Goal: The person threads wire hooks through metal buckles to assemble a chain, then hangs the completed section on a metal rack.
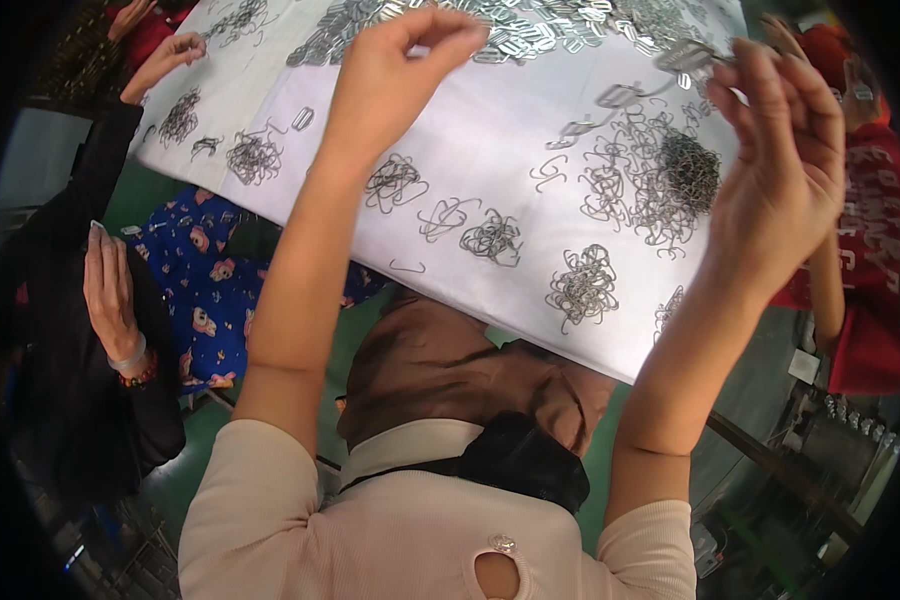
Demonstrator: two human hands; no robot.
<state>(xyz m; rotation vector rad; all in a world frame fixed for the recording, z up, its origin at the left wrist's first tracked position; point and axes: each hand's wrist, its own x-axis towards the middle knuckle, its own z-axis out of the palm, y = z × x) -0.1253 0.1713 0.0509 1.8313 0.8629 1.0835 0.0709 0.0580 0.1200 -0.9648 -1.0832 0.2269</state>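
Note:
My left hand (395, 85) is over the far part of the white-covered table, its thumb and fingers pinched together. Whatever is between its fingertips is too small to make out. Beside it lies a big heap of flat metal slide buckles (530, 38). At the right my raised right hand (780, 140) pinches a metal slide buckle (685, 57), slightly blurred, between thumb and fingertips. Two more buckles (620, 96) trail down and left of it; whether they are linked to it I cannot tell. A spread of bent wire hooks (635, 180) lies left of that hand, with a dense dark clump (692, 168) in it.
Smaller piles of wire hooks (583, 285) dot the near side of the white cloth (450, 120). At the left, a co-worker's hand (175, 60) hovers over the table; another hand (112, 290) hangs lower. A person in a red shirt (875, 220) is at the right.

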